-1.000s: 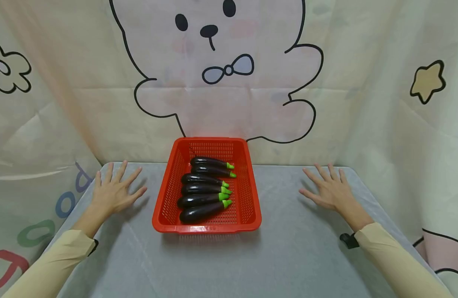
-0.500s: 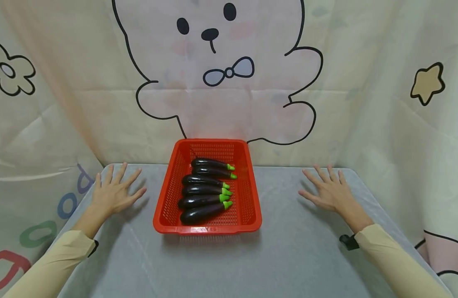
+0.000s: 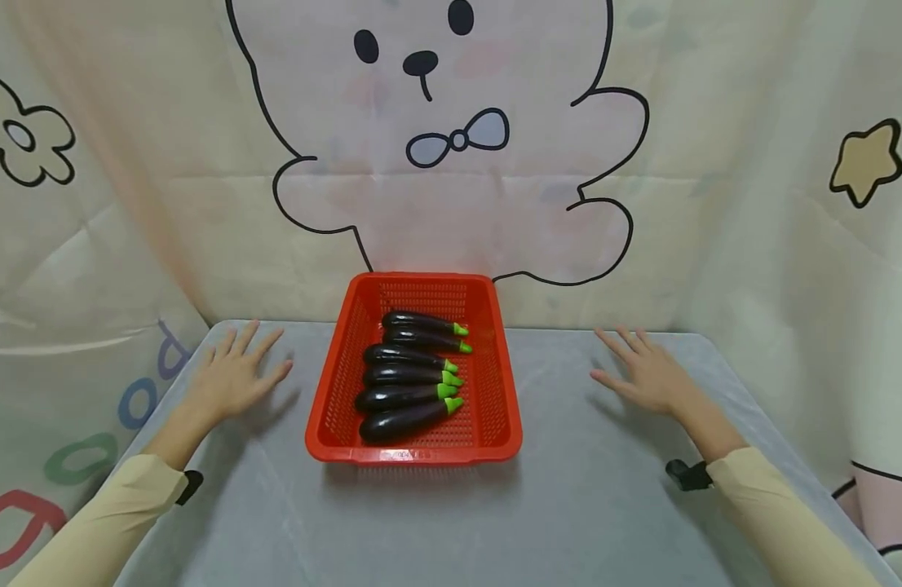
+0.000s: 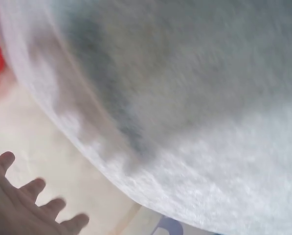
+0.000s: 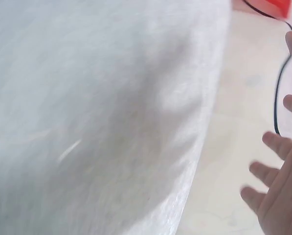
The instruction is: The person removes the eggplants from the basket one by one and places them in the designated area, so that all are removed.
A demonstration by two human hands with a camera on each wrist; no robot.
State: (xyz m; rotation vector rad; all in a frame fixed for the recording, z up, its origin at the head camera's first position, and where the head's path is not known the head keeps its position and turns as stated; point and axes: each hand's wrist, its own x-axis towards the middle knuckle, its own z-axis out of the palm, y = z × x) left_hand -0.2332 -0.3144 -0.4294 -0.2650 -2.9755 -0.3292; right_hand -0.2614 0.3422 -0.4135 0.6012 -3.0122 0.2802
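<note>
A red plastic basket [image 3: 504, 408] stands at the middle of the table in the head view. Inside lie several dark eggplants [image 3: 400, 374] in a column, their green stem ends pointing right. To the basket's left, my left hand [image 3: 227, 381] hovers with fingers spread, holding nothing; its fingers [image 4: 34, 188] also show in the left wrist view. My right hand [image 3: 652, 379] is to the basket's right, likewise spread and holding nothing. Part of that hand [image 5: 285, 196] appears at the edge of the right wrist view. Both hands are apart from the basket.
A grey cloth covers the table [image 3: 422, 530]. Behind it hangs a cream curtain [image 3: 730, 204] with a bear drawing, and more curtain closes off both sides. The basket's back rim is close to the rear curtain.
Both hands have lifted and tilted slightly at the wrist, fingers still spread. The whole head view has shifted a little to the right. Basket and eggplants stay in place on the table.
</note>
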